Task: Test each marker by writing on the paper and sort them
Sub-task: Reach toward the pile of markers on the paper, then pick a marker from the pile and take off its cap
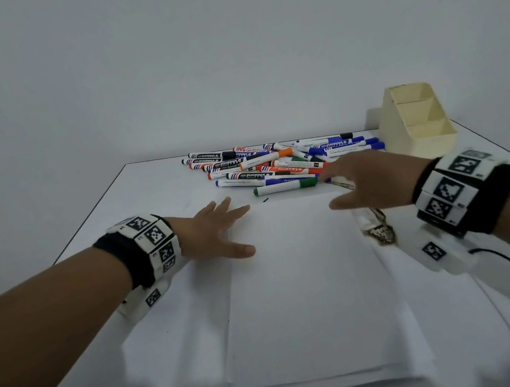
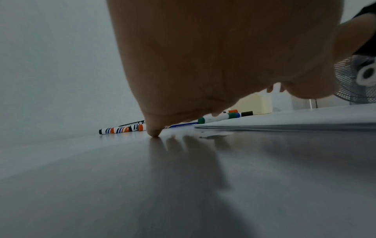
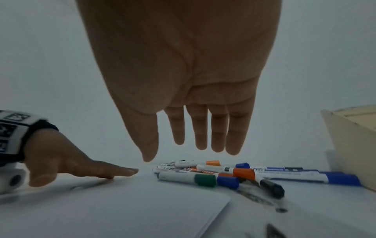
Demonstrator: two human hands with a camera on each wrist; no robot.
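**Reaching for the first marker**

Left hand (image 1: 216, 230) flat, fingers spread wide, pressing near the paper stack's (image 1: 309, 285) left edge. Right hand (image 1: 369, 181) empty, fingers straight and loose, hovering just short of the marker pile (image 1: 278, 162). Green-capped marker (image 1: 284, 186) nearest, long axis lying left-to-right, just ahead of the right fingertips; right hand clearly closer. Cream organizer (image 1: 417, 125) far right. Markers beneath the right palm hidden; labels blurred.
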